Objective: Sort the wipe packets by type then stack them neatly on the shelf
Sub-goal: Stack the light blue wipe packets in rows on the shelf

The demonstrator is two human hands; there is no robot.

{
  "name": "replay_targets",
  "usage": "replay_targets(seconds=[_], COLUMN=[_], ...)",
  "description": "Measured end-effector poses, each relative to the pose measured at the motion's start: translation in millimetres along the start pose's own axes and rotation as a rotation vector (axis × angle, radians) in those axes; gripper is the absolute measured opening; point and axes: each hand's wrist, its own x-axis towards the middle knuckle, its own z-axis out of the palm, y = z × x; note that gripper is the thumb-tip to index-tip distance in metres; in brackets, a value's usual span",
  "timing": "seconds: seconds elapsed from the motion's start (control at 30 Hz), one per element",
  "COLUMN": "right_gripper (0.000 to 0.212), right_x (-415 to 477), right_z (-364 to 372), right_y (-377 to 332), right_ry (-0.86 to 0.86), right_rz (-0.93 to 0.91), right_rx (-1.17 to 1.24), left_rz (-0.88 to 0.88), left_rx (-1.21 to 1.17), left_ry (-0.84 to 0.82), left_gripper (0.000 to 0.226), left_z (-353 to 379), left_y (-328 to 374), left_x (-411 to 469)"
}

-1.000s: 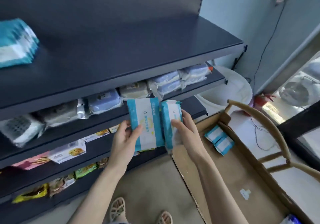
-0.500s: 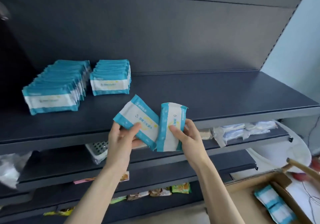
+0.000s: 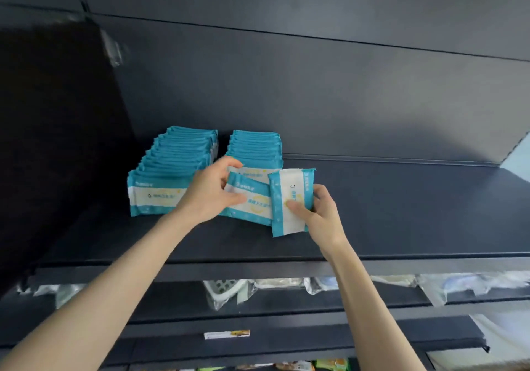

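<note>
Stocking the top shelf [image 3: 401, 216]: at far left we see two rows of teal-and-white wipe packets filed on edge, the longer row [image 3: 169, 175] and, just beside it, the shorter row [image 3: 255, 150]. In front of them the left hand [image 3: 206, 195] pinches the end of a first packet [image 3: 249, 191] between thumb and curled fingers, the pack slanting low before the shorter row. Overlapping its right end, a second packet [image 3: 288, 187] stands on its short end in the right hand [image 3: 321, 216], thumb across the white face, fingers curled behind. Whether either pack touches the board we cannot tell. We judge the packs light, soft and a little slick in their film wrap, apt to buckle if squeezed mid-face; a hold at the sealed ends or across the narrow edges looks best for sliding each against its matching row
</note>
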Motion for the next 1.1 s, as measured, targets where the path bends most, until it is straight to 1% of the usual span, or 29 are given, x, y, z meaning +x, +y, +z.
replay_targets(seconds=[0.1, 0.17, 0.37, 0.53, 0.67, 0.77, 0.87, 0.93, 1.0, 1.1], right_gripper=[0.024, 0.025, 0.026, 0.023, 0.022, 0.032, 0.043, 0.047, 0.046, 0.044], right_x=[27.4, 44.3, 82.1, 90.4, 91.6, 90.1, 89.5, 90.7, 93.3, 96.7], right_z=[11.3, 16.3, 23.7, 27.6, 28.3, 28.8, 34.6, 40.8, 47.5, 56.0], right_y=[2.4, 3.2, 5.2, 7.8, 10.2, 9.0, 6.5, 4.8, 3.9, 6.8], right_ry=[-0.009, -0.001, -0.003, 0.048, 0.105, 0.095, 0.031, -0.006, -0.021, -0.008], right_rz=[-0.028, -0.053, -0.078, -0.124, -0.210, -0.270, -0.369, -0.494, -0.588, -0.656], right_rx=[-0.067, -0.115, -0.270, -0.372, -0.470, -0.545, -0.724, -0.875, -1.005, -1.131], left_rz=[-0.004, 0.012, 0.132, 0.224, 0.260, 0.243, 0.219, 0.207, 0.199, 0.195], left_rx=[0.288, 0.411, 0.680, 0.807, 0.819, 0.725, 0.689, 0.664, 0.655, 0.684], left_ry=[-0.040, -0.051, -0.023, 0.023, 0.059, 0.008, -0.097, -0.133, -0.152, -0.162], left_gripper=[0.037, 0.037, 0.039, 0.040, 0.040, 0.039, 0.041, 0.046, 0.053, 0.056], left_z=[-7.6, -7.6, -3.0, 3.9, 3.5, -5.2, -15.6, -21.1, -24.7, -25.2], left_y=[-6.4, -11.3, -23.1, -32.2, -30.9, -30.1, -29.4, -27.3, -24.6, -22.0], left_x=[30.8, 46.6, 80.2, 90.4, 88.8, 87.6, 85.8, 84.0, 82.1, 80.0])
